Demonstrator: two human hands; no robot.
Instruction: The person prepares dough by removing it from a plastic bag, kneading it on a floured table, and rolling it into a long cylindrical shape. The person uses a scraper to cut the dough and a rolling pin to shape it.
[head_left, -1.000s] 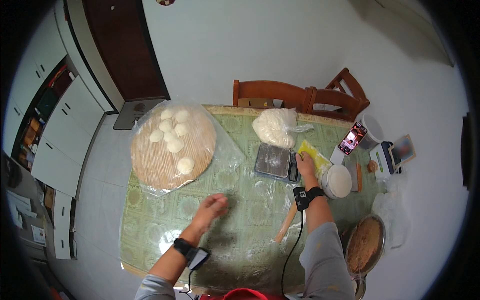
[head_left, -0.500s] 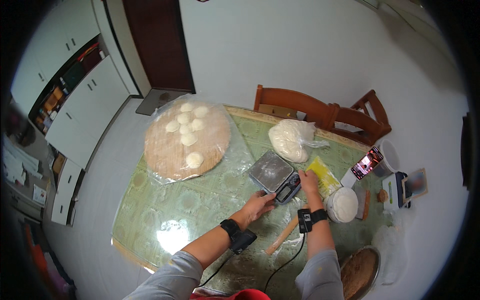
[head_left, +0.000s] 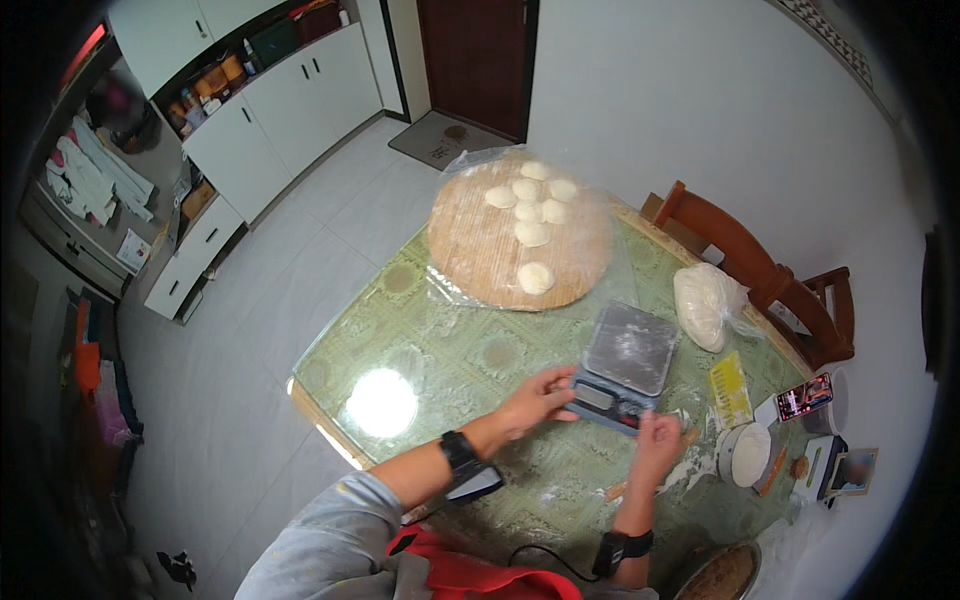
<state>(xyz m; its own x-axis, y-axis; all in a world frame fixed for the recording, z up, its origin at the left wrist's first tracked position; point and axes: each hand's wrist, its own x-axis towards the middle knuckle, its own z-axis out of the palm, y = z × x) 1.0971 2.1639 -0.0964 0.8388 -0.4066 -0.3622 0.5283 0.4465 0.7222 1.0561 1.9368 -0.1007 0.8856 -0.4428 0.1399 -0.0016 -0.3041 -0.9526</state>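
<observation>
Fingers [head_left: 558, 379] of the left hand [head_left: 532, 404] are standing apart from the thumb along a gray kitchen scale's [head_left: 628, 350] left edge, while the right hand [head_left: 658, 445] is holding its fingers curled at the near right corner — whether either is pinching, one cannot tell. The scale is resting on a green-covered table [head_left: 490, 360]. Beyond it to the left, dough rounds [head_left: 536, 278] are lying on a round wooden board [head_left: 465, 260]; to its right, bagged dough [head_left: 703, 305] is sitting.

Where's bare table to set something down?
The widest free patch of green tabletop lies between the round board, the scale and the left forearm. The right is crowded: bagged dough, yellow item, white tub, phone.
</observation>
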